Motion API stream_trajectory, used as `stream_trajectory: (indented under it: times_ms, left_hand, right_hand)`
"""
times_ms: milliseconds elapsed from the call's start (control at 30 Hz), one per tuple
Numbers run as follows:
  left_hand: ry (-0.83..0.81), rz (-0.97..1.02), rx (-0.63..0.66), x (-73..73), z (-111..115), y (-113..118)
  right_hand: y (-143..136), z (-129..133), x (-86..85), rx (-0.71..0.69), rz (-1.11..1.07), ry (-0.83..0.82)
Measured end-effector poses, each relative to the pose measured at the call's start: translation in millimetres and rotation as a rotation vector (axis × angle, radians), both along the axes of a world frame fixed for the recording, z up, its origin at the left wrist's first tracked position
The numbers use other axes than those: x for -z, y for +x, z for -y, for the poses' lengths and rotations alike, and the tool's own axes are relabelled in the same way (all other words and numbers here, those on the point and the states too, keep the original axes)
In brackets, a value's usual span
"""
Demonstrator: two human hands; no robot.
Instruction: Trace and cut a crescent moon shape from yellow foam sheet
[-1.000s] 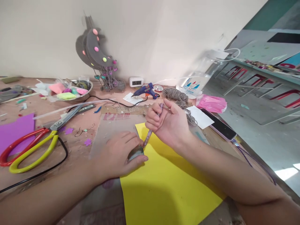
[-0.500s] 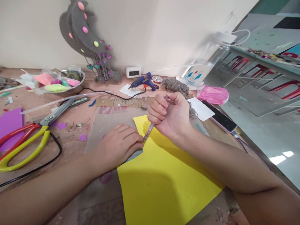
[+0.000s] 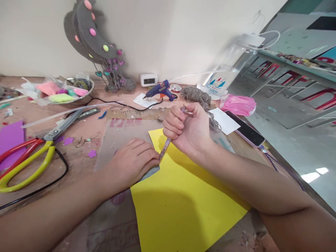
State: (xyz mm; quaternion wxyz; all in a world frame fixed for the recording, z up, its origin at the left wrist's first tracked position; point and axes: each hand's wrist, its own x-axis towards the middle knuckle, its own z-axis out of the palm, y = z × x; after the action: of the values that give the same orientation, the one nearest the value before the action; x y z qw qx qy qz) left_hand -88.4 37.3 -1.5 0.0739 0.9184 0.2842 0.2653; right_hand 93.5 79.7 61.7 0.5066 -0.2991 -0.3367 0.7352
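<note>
Mid-frame: R hand point(image 3: 190, 131) clamped on pen point(image 3: 165, 148) – hold tip snug to grey piece's point(image 3: 154, 171) edge; L hand point(image 3: 131, 161) pressing it flat – can't tell if grip's pinched, prob. not.

At the lower middle of the frame, a sheet point(image 3: 178, 206) is plain bright yellow; left, the scissors point(image 3: 28, 155) have one red handle, one yellow, and grey blades; at the left edge, a sheet point(image 3: 12, 143) is solid purple; upper left, a crescent point(image 3: 90, 35) is dark grey, dotted pink, coral and yellow-green; at the centre, the glue gun point(image 3: 161, 90) is blue with an orange trigger; right, a bag point(image 3: 237, 104) is pink
</note>
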Motion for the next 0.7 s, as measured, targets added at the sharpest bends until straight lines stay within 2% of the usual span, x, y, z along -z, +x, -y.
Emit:
stream_trajectory:
  times_ms: [233,533,700]
  left_hand:
    - [-0.073,-0.033,-0.102,-0.5,-5.3,-7.2]
    - [-0.071,-0.102,-0.097,3.2,-4.8,-9.2]
    - [-0.052,-0.163,-0.105,6.7,-3.2,-9.1]
  right_hand:
    - [7.4,-7.9,-3.4,-0.035,-0.051,0.085]
    - [18.3,-8.2,-24.1,0.015,0.286,0.334]
    - [28.2,-10.5,-8.2,-0.043,0.524,0.436]
